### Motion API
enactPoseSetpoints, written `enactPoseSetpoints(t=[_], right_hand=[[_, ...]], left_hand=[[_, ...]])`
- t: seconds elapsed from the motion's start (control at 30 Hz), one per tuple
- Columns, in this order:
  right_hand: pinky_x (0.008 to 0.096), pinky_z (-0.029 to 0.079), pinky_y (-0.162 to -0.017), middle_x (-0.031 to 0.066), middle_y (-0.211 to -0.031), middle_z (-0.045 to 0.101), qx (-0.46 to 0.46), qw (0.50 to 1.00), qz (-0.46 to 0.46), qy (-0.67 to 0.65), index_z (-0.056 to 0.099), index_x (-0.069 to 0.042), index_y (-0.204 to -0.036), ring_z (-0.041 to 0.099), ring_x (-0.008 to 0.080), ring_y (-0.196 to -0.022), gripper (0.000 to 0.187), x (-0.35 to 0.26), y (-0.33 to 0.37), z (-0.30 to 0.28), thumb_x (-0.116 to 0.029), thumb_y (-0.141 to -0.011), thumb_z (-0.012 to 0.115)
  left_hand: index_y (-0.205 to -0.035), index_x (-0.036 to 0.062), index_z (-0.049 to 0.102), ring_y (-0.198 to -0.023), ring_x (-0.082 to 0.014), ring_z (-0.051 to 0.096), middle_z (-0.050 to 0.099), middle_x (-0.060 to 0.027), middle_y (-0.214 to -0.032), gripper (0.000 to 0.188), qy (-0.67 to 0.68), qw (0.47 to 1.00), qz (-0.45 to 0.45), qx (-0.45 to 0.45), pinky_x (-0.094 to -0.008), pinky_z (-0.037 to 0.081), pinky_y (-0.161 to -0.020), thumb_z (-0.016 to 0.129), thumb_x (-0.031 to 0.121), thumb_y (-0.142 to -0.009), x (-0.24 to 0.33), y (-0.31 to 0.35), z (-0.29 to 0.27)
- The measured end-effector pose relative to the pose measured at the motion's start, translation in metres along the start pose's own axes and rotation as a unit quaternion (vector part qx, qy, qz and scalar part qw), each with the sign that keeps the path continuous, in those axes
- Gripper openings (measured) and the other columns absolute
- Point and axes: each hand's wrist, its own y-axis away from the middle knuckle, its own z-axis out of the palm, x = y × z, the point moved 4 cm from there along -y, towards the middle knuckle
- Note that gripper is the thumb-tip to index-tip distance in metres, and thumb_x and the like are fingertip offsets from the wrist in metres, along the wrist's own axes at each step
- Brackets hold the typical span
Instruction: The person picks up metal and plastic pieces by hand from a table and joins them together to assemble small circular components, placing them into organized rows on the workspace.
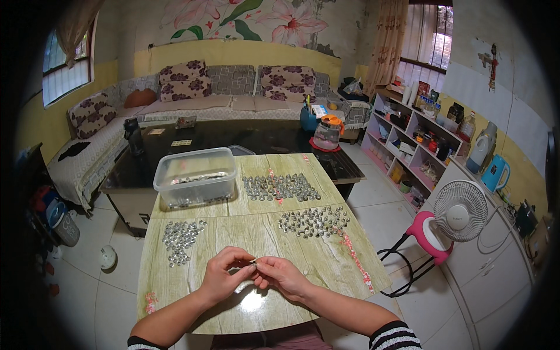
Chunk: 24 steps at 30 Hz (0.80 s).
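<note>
Over the near part of the wood-patterned table [233, 233], my left hand [226, 276] and my right hand [284, 276] meet, fingertips pinched together. Between them is a small dark piece [253, 262], too small to name and partly hidden by the fingers. To the left lies a loose cluster of small clear, shiny round pieces [182, 240]. Small dark pointed pieces [314, 222] stand scattered to the right. Behind these, several rows of small silvery cone-topped pieces [280, 186] are set close together.
A clear plastic tub [197, 188] with some small pieces inside stands at the table's far left. Behind it is a black table [262, 134] bearing a jug with an orange lid [329, 131] and a dark bottle [133, 137]. A white fan [459, 211] rests on a pink stool [424, 236] at right.
</note>
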Motion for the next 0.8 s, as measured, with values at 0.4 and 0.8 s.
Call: enactPoseSetpoints(t=[0.4, 0.8], right_hand=[[0.0201, 0.045, -0.050, 0.0046, -0.068, 0.054, -0.004, 1.000, -0.003, -0.003, 0.049, -0.003, -0.086, 0.051, 0.0077, -0.055, 0.021, 0.003, -0.002, -0.003, -0.023, -0.086, 0.042], [0.0204, 0.046, -0.051, 0.0049, -0.072, 0.055, -0.003, 1.000, 0.007, -0.014, 0.048, -0.002, -0.089, 0.053, 0.0088, -0.057, 0.016, 0.002, 0.000, 0.000, -0.017, -0.083, 0.046]], left_hand=[[-0.079, 0.0003, 0.058, -0.071, -0.0159, 0.057, 0.057, -0.0091, -0.079, 0.015, -0.093, 0.992, 0.088, -0.017, -0.0240, 0.048, -0.062, 0.059, -0.005, -0.065, 0.010, -0.001, 0.000], [-0.081, -0.0008, 0.057, -0.073, -0.0142, 0.056, 0.056, -0.0085, -0.080, 0.014, 0.021, 0.999, -0.041, -0.020, -0.0245, 0.048, -0.064, 0.058, -0.003, -0.067, -0.007, 0.002, -0.001]])
